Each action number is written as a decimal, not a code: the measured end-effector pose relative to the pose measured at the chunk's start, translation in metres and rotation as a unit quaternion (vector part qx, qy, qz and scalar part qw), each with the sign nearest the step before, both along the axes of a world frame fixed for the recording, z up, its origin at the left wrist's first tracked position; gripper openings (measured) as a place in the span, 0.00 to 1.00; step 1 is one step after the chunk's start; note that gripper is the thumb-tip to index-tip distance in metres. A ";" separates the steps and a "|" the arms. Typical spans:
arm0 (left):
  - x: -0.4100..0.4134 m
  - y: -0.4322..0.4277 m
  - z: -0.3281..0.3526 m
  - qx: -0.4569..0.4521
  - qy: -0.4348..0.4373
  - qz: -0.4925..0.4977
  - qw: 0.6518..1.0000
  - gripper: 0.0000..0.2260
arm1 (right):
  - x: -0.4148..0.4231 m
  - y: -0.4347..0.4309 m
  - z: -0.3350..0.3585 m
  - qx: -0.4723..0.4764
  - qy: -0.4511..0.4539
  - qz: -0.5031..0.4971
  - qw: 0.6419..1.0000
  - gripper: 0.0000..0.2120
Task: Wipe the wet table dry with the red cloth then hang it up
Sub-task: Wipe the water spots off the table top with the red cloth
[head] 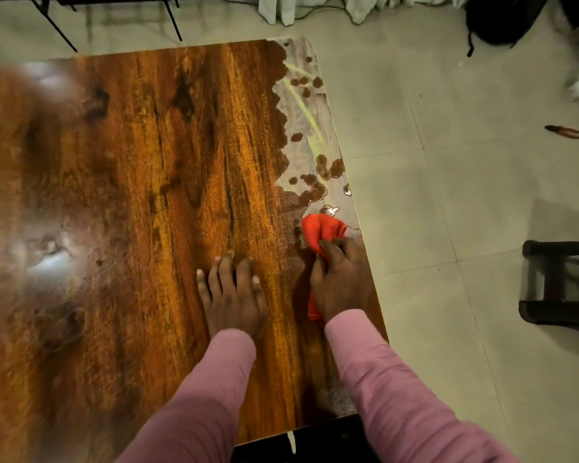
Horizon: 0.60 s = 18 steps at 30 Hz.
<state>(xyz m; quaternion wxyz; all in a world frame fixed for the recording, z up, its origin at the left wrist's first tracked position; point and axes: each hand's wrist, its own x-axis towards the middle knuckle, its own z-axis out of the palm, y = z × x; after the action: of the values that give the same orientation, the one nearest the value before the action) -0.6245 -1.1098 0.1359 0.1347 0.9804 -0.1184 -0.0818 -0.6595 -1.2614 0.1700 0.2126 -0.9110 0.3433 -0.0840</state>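
Note:
A brown wood-grain table [147, 182] fills the left and middle of the head view. Water lies as a wide sheet over most of it, with droplets and small puddles [315, 188] along the right edge strip. My right hand [341, 282] presses a bunched red cloth [323, 230] onto the table near the right edge, fingers closed over it; cloth sticks out ahead of and behind the hand. My left hand [233, 292] lies flat on the table to the left of it, fingers spread, holding nothing.
Tiled floor [448, 195] lies to the right of the table. A dark stool or frame [562, 289] stands at the right. Pliers [562, 131] lie on the floor further back. A black bag [502, 18] and table legs [61, 31] are at the top.

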 end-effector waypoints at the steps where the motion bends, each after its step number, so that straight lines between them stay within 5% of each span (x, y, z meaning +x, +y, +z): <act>1: 0.015 -0.009 0.000 -0.007 -0.006 0.005 1.000 0.19 | 0.006 0.006 0.001 -0.006 -0.009 0.023 1.000 0.15; 6: 0.078 -0.042 -0.009 -0.032 -0.025 0.035 0.999 0.19 | 0.020 0.012 -0.007 -0.010 0.024 0.131 0.991 0.14; 13: 0.108 -0.050 -0.023 -0.004 -0.015 0.003 1.000 0.22 | 0.027 -0.056 -0.010 0.002 0.041 -0.158 0.987 0.14; 18: 0.107 -0.052 -0.022 0.003 -0.016 0.010 1.000 0.23 | 0.053 0.005 -0.011 0.023 0.003 0.014 1.000 0.12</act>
<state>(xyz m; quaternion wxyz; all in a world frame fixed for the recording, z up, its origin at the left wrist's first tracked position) -0.5178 -1.1621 0.1136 0.1310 0.9830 -0.1107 -0.0650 -0.6060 -1.2564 0.1592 0.2336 -0.9107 0.3332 -0.0705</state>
